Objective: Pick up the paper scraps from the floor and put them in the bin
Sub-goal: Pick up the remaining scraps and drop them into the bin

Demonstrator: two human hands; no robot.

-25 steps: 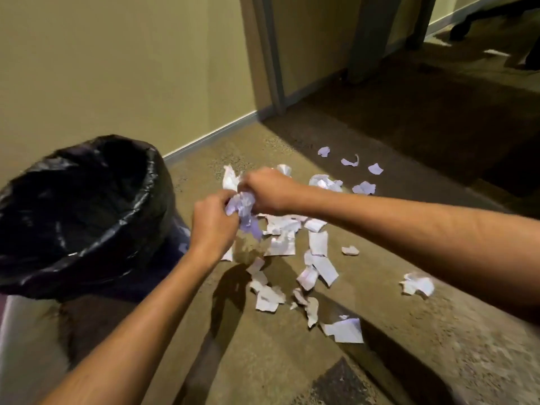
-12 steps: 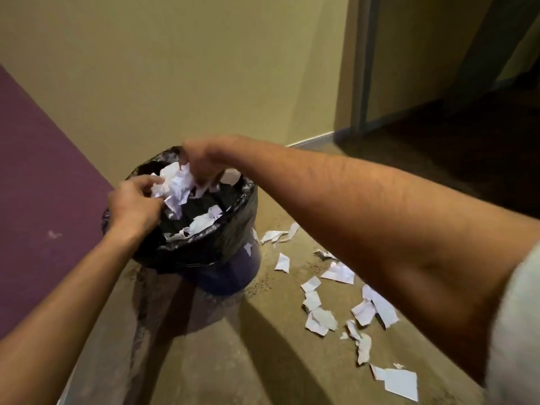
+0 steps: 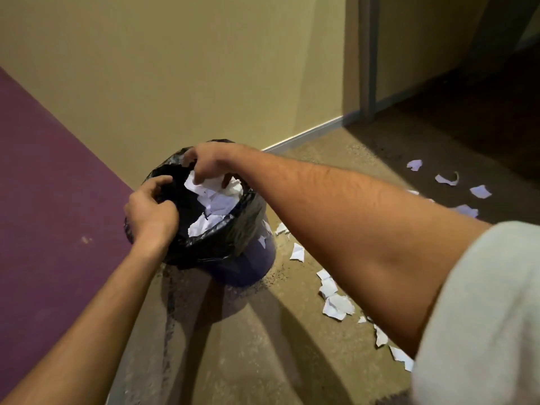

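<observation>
Head view, looking down: both hands over the mouth of the bin (image 3: 245,258), a dark round tub lined with a black bag, standing against the wall. Left hand (image 3: 152,209) at the near-left rim, fingers loosely curled, nothing visibly held. Right hand (image 3: 213,163) at the far rim, fingers pointing down and spread just above the dropped paper (image 3: 216,200), which lies white and crumpled inside the liner; whether a fingertip touches it cannot be told. Hands apart, the bin's opening between them. Remaining paper scraps (image 3: 336,305) lie on the floor (image 3: 233,361) to the right of the bin, strung in a loose line running from the bin's foot toward the near right, partly hidden under the right forearm; a second scatter (image 3: 479,191) sits well apart at the far right near the dark doorway. Right hand judged nearer to both groups, so the coming reach likely swings rightward and down. Against half a second ago: the bundle then held between both hands is now released into the bin, and the hands have parted.
</observation>
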